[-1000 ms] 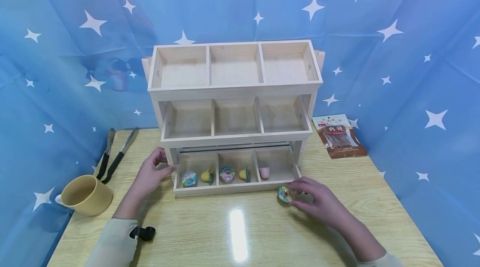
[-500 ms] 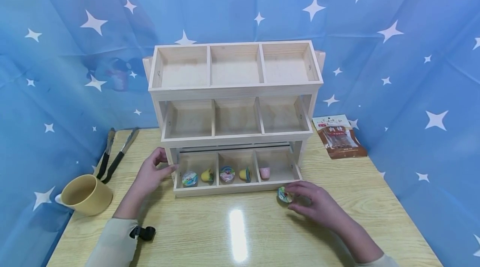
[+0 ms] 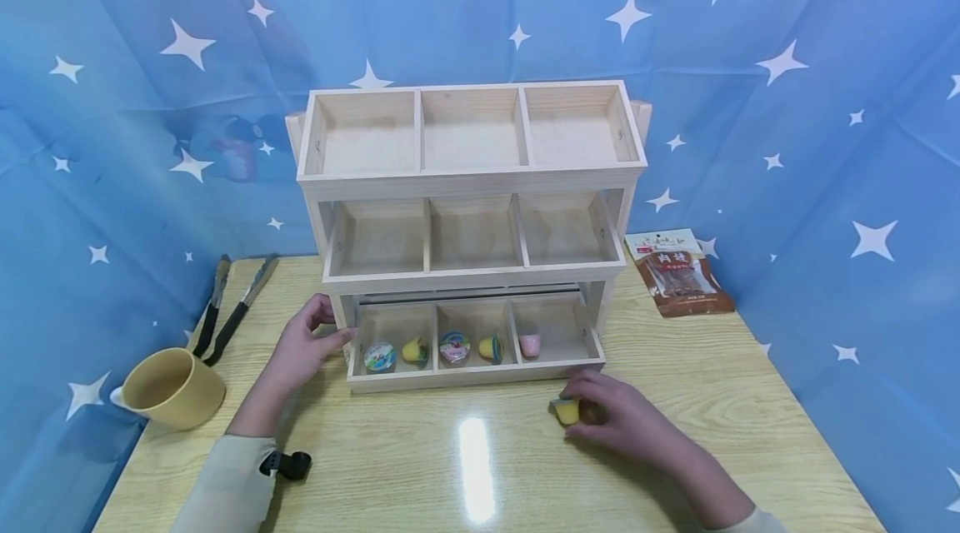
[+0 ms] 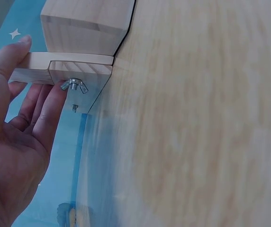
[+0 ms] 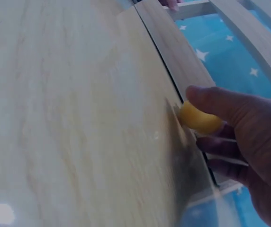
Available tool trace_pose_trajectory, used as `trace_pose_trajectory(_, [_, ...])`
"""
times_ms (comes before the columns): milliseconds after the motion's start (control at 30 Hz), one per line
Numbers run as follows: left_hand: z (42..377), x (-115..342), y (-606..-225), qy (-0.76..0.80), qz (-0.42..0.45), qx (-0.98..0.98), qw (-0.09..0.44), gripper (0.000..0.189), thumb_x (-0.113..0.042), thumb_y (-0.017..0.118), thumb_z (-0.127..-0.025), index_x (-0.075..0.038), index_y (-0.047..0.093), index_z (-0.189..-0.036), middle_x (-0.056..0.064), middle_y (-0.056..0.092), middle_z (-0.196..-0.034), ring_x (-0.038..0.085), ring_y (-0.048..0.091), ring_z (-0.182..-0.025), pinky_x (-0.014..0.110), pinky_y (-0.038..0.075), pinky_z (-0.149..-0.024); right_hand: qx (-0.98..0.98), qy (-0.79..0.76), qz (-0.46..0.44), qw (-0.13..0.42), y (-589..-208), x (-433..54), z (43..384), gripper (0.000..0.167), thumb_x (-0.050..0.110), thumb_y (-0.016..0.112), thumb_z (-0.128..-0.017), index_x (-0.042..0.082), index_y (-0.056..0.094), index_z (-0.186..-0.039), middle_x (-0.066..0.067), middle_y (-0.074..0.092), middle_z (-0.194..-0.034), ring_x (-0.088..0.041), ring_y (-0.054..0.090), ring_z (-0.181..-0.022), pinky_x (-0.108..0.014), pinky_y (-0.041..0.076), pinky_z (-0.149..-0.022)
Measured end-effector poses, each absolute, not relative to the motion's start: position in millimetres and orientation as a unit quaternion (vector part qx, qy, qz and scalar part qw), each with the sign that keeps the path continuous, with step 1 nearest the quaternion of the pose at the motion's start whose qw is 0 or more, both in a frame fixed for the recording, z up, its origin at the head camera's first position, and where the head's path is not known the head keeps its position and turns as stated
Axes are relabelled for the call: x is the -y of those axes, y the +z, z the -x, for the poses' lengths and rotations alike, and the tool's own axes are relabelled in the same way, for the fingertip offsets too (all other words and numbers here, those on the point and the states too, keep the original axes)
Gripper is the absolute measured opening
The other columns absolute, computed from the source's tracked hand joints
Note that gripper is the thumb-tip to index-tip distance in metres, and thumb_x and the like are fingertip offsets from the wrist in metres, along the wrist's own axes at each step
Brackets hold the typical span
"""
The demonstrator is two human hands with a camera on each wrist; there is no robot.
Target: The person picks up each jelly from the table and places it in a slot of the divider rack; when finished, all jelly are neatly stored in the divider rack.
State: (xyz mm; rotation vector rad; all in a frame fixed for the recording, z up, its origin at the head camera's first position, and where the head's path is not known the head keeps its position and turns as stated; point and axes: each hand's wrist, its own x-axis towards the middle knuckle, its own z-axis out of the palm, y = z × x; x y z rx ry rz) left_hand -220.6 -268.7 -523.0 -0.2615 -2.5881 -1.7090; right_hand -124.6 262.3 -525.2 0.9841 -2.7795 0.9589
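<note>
A small yellow jelly cup (image 3: 567, 411) is pinched between the thumb and fingers of my right hand (image 3: 622, 416), just in front of the wooden shelf's lower right corner. In the right wrist view the yellow cup (image 5: 199, 118) shows by the thumb tip. My left hand (image 3: 300, 346) holds the lower left side of the three-tier wooden shelf (image 3: 480, 181). In the left wrist view its thumb and fingers lie on either side of a wooden bar (image 4: 31, 75), by a wing nut (image 4: 74, 85). The bottom tier holds several jelly cups (image 3: 379, 357), including a pink one (image 3: 529, 346) at right.
At left stand a yellow mug (image 3: 174, 390) and black-handled tongs (image 3: 228, 329). A brown snack packet (image 3: 678, 275) lies right of the shelf. Blue starry cloth (image 3: 787, 141) hangs behind and at both sides of the wooden table (image 3: 375, 466).
The jelly cup has turned from its patterned lid showing to its yellow side showing. My right hand has shifted slightly left and nearer the front. The left hand stays put.
</note>
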Motion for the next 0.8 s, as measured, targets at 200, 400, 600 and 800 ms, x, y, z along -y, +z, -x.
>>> trace_pose_trajectory(200, [220.5, 268.9, -522.7, -0.550, 0.082, 0.831, 0.013, 0.038, -0.015, 0.084, -0.102, -0.004, 0.061, -0.130, 0.018, 0.068, -0.124, 0.030, 0.061, -0.119, 0.065, 0.043, -0.110, 0.898, 0.294, -0.329, 0.010, -526.7, -258.0, 124.0, 0.043, 0.026, 0.096, -0.087, 0.021, 0.074, -0.123, 0.010, 0.070, -0.123, -0.008, 0.066, -0.106, -0.036, 0.061, -0.090])
trace_pose_trajectory(400, [220.9, 268.7, -522.5, -0.551, 0.083, 0.831, 0.011, 0.038, -0.016, 0.083, -0.102, -0.005, 0.061, -0.131, 0.018, 0.068, -0.124, 0.031, 0.061, -0.121, 0.065, 0.043, -0.110, 0.897, 0.285, -0.337, 0.006, -523.2, -255.6, 122.8, 0.037, 0.026, 0.094, -0.091, 0.022, 0.073, -0.121, 0.011, 0.069, -0.119, -0.006, 0.064, -0.102, -0.034, 0.060, -0.085])
trace_pose_trajectory(600, [221.2, 268.7, -523.2, -0.551, 0.082, 0.830, 0.012, 0.038, -0.015, 0.083, -0.102, -0.004, 0.061, -0.131, 0.018, 0.068, -0.125, 0.031, 0.060, -0.121, 0.065, 0.043, -0.110, 0.893, 0.294, -0.340, 0.028, -515.8, -252.4, 125.2, 0.040, 0.023, 0.096, -0.088, 0.020, 0.075, -0.122, 0.009, 0.072, -0.121, -0.009, 0.068, -0.104, -0.036, 0.062, -0.087])
trace_pose_trajectory(800, [220.8, 268.7, -523.4, -0.553, 0.082, 0.829, 0.011, 0.038, -0.015, 0.084, -0.102, -0.004, 0.061, -0.130, 0.018, 0.068, -0.124, 0.031, 0.060, -0.121, 0.064, 0.043, -0.111, 0.866, 0.320, -0.374, 0.089, -505.1, -253.2, 137.2, 0.046, 0.011, 0.098, -0.081, 0.016, 0.076, -0.121, 0.007, 0.073, -0.114, -0.005, 0.067, -0.091, -0.032, 0.063, -0.077])
